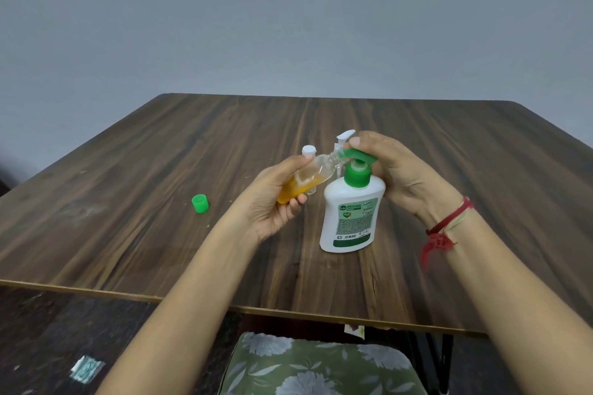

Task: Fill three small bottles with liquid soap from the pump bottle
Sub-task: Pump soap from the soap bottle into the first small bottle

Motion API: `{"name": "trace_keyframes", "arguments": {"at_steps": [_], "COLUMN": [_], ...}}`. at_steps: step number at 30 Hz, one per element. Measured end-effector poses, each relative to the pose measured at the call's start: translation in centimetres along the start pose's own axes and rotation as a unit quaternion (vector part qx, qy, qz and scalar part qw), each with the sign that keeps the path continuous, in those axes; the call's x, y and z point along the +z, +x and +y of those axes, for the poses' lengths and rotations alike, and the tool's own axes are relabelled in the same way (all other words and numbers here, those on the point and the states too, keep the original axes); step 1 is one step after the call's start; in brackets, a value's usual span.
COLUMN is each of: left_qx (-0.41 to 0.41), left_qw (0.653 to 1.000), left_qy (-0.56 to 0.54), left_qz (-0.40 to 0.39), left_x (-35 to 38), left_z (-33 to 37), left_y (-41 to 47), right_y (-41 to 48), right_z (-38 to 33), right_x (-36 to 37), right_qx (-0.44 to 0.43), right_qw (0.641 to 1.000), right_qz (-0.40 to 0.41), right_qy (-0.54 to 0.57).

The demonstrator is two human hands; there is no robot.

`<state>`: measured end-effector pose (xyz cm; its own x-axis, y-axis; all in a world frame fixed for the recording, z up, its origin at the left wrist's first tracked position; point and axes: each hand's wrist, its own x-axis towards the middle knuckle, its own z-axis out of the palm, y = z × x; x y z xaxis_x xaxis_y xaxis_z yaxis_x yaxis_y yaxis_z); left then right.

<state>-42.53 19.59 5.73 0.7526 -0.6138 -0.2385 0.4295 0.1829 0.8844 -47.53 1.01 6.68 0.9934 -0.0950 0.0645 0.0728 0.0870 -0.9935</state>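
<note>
Tilting up-right at frame centre, the small clear bottle (308, 179), gripped by the left hand (276, 202), meets the pump nozzle (348, 154); the right hand (394, 170) presses the pump head.

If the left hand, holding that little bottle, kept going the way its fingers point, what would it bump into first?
Probably the green pump nozzle: the left hand tilts the small bottle up and to the right, mouth already at the spout. Beyond that sits the right hand on the pump. Depth from one view is uncertain.
</note>
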Motion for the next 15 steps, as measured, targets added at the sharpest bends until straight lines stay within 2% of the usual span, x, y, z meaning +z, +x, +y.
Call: {"name": "trace_keyframes", "arguments": {"at_steps": [15], "left_qx": [-0.009], "left_qw": [1.0], "left_qy": [-0.019], "left_qz": [-0.006], "left_x": [-0.01], "left_z": [-0.45], "left_y": [-0.19], "right_y": [0.07], "right_z": [-0.11], "right_x": [0.29], "right_qx": [0.006], "right_qw": [1.0], "right_qz": [0.016], "right_qy": [-0.009]}}
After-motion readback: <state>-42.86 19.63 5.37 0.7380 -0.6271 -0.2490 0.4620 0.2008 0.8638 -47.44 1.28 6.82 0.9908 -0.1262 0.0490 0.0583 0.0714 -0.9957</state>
